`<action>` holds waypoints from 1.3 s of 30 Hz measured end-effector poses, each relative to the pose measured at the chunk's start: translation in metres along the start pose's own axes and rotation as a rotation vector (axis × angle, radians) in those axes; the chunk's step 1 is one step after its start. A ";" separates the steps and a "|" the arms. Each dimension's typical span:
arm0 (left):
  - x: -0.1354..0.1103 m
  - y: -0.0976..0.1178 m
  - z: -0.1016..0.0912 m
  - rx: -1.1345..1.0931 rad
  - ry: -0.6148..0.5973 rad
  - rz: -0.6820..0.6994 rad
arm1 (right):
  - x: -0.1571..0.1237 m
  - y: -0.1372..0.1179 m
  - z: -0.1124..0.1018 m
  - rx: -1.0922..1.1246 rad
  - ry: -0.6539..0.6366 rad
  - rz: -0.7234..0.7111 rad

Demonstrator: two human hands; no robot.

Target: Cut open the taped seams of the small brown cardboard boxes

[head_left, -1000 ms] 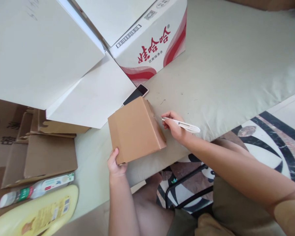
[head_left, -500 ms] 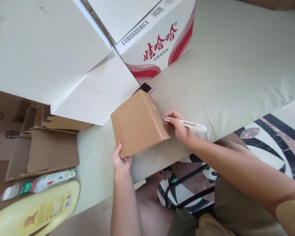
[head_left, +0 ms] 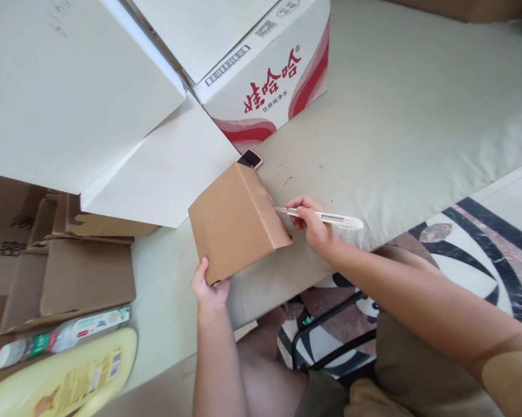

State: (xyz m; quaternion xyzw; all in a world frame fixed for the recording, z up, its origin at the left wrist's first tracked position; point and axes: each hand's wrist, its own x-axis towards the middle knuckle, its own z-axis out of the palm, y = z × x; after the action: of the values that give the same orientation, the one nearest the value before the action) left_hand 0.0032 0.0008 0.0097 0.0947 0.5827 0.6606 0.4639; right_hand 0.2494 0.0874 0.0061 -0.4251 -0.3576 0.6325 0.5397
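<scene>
A small brown cardboard box (head_left: 232, 223) is tilted above the pale cloth-covered surface. Its lower left corner is gripped by my left hand (head_left: 211, 286), thumb on the upper face and the other fingers hidden underneath. To the right of the box, my right hand (head_left: 313, 223) is closed around a white utility knife (head_left: 341, 220). The knife's thin blade points left and its tip reaches the right side of the box; whether it cuts in, I cannot tell. Just behind the box lies a phone (head_left: 251, 158) with a dark screen, partly covered by it.
A white carton with red lettering (head_left: 269, 95) stands at the back, beside large white panels (head_left: 156, 162). At left are folded brown cardboard pieces (head_left: 87, 275), a clear bottle (head_left: 63, 336) and a yellow jug (head_left: 82, 376). A black metal frame (head_left: 295, 341) shows below the surface's edge.
The knife hand has drawn slightly away from the box, so more blade shows between them. The whole view has shifted a little, and the box appears further left.
</scene>
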 end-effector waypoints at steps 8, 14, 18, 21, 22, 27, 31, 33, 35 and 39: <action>-0.004 0.002 0.007 -0.023 0.028 -0.029 | 0.001 0.001 -0.001 0.001 -0.002 0.019; -0.006 0.002 0.011 -0.034 0.048 -0.041 | 0.000 0.003 0.000 0.003 -0.009 0.050; -0.006 0.002 0.010 -0.019 0.045 -0.053 | 0.000 0.003 0.001 0.005 -0.008 0.063; -0.006 0.001 0.009 -0.023 0.063 -0.063 | 0.000 0.003 0.002 0.008 -0.002 0.083; -0.005 0.000 0.009 -0.022 0.060 -0.067 | 0.000 0.003 0.002 0.009 0.000 0.092; -0.004 -0.006 0.007 0.004 0.018 -0.058 | 0.001 0.004 0.003 0.000 0.010 0.126; -0.004 -0.010 0.008 -0.007 0.016 -0.055 | 0.001 0.003 0.003 -0.024 0.018 0.132; -0.005 -0.010 0.010 0.006 0.003 -0.040 | 0.001 0.002 0.003 -0.035 0.018 0.130; -0.007 -0.009 0.012 0.027 -0.007 -0.029 | 0.001 0.003 0.002 -0.041 0.018 0.127; -0.009 -0.007 0.015 0.039 0.004 -0.029 | 0.002 0.006 0.001 -0.038 0.021 0.118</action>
State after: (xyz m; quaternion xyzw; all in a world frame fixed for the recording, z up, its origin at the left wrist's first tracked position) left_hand 0.0214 0.0040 0.0122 0.0939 0.5978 0.6425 0.4701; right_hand 0.2459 0.0881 0.0013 -0.4624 -0.3383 0.6519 0.4968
